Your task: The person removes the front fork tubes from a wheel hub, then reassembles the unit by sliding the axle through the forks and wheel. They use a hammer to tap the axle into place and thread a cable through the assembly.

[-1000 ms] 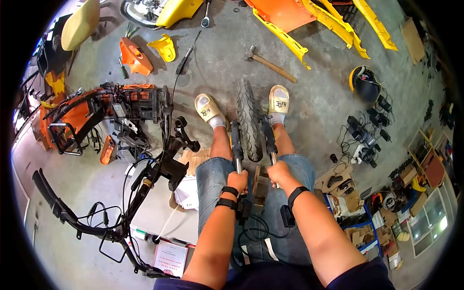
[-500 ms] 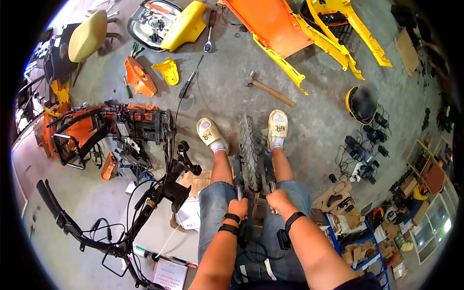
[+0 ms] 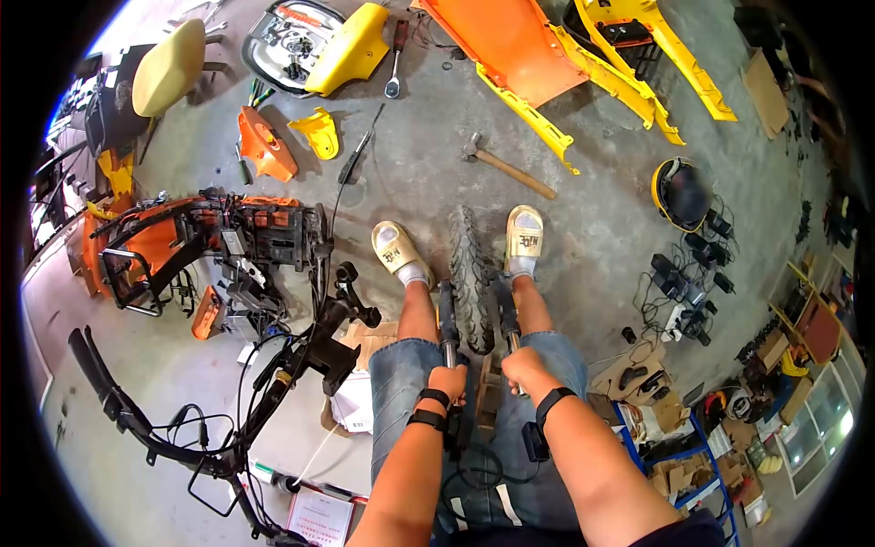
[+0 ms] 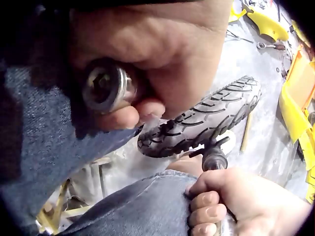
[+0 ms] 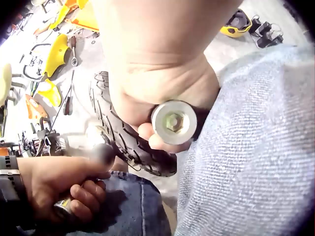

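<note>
My left hand [image 3: 447,383] grips the silver upper tube [image 3: 450,354] of a front fork's left leg. Round the matching right tube [image 3: 513,341] curl the fingers of my right hand [image 3: 525,368]. Between the two legs, a treaded tyre [image 3: 469,283] points away from me, its far end between my slippered feet. In the left wrist view, the hollow round tube end [image 4: 94,93] pokes out of the left fist. The right wrist view shows a hex-recessed cap [image 5: 160,129] on the right tube's end, just past the fingers. Denim-covered thighs flank both hands.
A stripped scooter frame with handlebar [image 3: 91,351] stands at left. Ahead on the floor lie a hammer [image 3: 515,173], a ratchet [image 3: 395,68], an orange panel [image 3: 510,46] and yellow panels [image 3: 529,118]. A yellow-rimmed helmet [image 3: 658,187] and black adapters [image 3: 670,278] are at right.
The head view has tilted up, so the floor items sit lower. Tyre and fork have come towards me relative to my feet, then moved slightly away. Both hands keep their hold on the tubes.
</note>
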The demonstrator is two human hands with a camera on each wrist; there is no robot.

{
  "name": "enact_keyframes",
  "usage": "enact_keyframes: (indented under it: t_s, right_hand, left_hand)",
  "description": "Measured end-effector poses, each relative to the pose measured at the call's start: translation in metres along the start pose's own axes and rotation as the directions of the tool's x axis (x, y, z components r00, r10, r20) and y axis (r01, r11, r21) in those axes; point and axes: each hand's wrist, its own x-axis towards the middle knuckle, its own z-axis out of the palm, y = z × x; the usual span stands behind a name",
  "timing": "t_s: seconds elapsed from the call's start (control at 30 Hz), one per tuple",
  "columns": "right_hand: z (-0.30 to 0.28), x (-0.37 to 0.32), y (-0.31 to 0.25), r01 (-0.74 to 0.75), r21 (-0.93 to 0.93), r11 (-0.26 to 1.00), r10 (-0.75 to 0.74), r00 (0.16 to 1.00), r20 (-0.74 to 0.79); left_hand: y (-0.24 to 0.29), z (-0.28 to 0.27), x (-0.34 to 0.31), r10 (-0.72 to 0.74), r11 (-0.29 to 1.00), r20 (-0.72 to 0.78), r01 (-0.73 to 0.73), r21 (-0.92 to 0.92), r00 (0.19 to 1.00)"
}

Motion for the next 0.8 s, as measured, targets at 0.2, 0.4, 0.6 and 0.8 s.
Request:
enact_keyframes:
  t_s: [0.2,0.4,0.6,0.8]
  right_hand:
    - [-0.005,0.004,-0.010,-0.082,0.004,0.997,0.082,0.996,0.042]
    - [-0.007,0.003,-0.011,-0.042,-0.051,0.998,0.044,0.998,0.049]
    - [-0.007,0.006,-0.004,-0.036,-0.068,0.997,0.036,0.999,-0.010]
    - [-0.007,0.010,-0.006,-0.023,-0.151,0.988,0.024,1.000,0.005]
  left_hand:
    - [0.009,0.001,-0.001,-0.027,1.000,0.017,0.028,-0.009,0.999]
    - [0.011,0.000,-0.006,-0.035,0.999,0.061,0.035,-0.006,0.998]
    - [0.001,0.014,0.001,-0.009,0.996,-0.016,0.007,-0.085,1.000]
    - [0.005,0.009,-0.001,-0.022,0.999,0.012,0.023,-0.040,1.000]
